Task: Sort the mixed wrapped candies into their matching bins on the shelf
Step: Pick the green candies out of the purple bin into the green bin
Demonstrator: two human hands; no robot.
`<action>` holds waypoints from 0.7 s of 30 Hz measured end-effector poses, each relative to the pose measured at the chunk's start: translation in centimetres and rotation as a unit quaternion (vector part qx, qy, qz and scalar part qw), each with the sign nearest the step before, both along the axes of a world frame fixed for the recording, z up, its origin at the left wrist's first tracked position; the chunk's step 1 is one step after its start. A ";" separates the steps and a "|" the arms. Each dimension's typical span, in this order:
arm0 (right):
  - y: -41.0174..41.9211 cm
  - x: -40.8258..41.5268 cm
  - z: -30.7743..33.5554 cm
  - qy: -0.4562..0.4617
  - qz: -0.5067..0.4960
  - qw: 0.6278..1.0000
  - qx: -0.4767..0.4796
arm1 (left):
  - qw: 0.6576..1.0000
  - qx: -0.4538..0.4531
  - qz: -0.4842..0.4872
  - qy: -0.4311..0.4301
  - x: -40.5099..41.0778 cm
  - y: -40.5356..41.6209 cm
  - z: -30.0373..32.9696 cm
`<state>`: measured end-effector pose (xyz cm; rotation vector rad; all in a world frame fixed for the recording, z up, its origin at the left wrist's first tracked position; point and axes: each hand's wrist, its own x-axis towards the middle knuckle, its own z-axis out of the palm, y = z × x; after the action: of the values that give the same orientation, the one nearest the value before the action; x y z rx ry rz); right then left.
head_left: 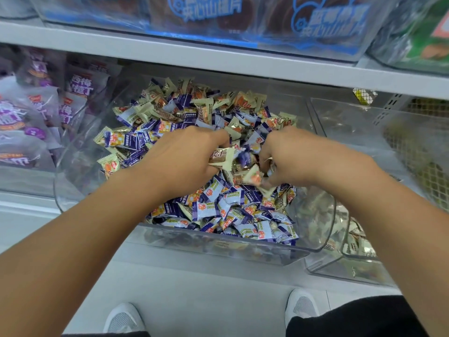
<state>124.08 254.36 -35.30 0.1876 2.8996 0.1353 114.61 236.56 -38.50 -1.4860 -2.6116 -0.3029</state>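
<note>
Head view: left hand (187,154) and right hand (289,159) clutch cream-wrapped candies (224,155) over clear plastic bin (218,246); overfilled fists risk spills toward 3 o'clock.

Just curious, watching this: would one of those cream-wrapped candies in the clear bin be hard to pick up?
Probably not heavy: the left hand and right hand each hold several cream-wrapped candies. The glossy wrappers look slippery, and the crimped ends likely crumple. In the heaped clear bin, neighbours would probably shift.
</note>
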 end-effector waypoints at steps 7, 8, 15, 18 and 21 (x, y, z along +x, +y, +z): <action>-1.3 0.0 -0.3 0.008 -0.023 0.999 -0.024 | 0.994 -0.100 -0.037 0.001 -0.3 2.1 -0.5; -1.4 -0.1 -0.4 0.004 -0.021 1.000 -0.018 | 0.993 -0.113 -0.040 -0.004 -0.3 2.3 -0.4; -1.0 -0.4 -0.8 -0.027 -0.024 0.999 -0.024 | 0.980 -0.195 -0.014 0.025 0.4 3.0 0.0; -1.7 -0.6 -1.5 -0.009 -0.025 0.999 -0.030 | 0.977 -0.204 0.004 0.061 0.9 3.5 -0.2; -1.6 -0.5 -1.6 -0.003 -0.011 0.999 -0.031 | 0.973 -0.223 0.015 0.062 0.9 3.7 -0.1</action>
<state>123.60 252.74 -36.92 0.2067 2.8902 0.0429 115.54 240.26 -38.57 -1.5165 -2.7111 0.3974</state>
